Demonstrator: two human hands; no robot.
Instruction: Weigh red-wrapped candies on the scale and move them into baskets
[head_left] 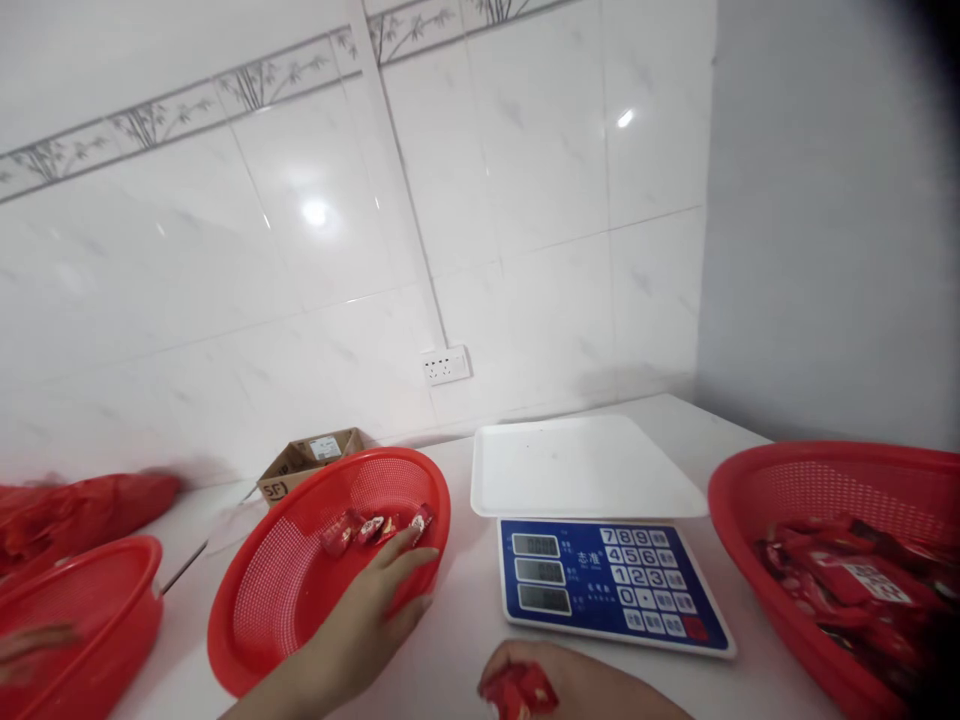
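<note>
My left hand (367,615) reaches into a round red mesh basket (255,590) at lower centre, fingers stretched out and apart, just below a few red wrapped candies (371,527) lying on the basket's far side. My right hand (570,685) sits at the bottom edge in front of the scale, fingers curled round a small bunch of red wrapped candies (520,690). An electronic scale (607,580) with a blue keypad panel and a bare white weighing tray (577,465) stands just beyond it.
A large red basket (787,480) holding several red packets is at the right. Another red basket (82,600) sits at the lower left, with a blurred hand (34,640) of someone else by it. A cardboard box (311,460) and red bags (82,510) lie by the tiled wall.
</note>
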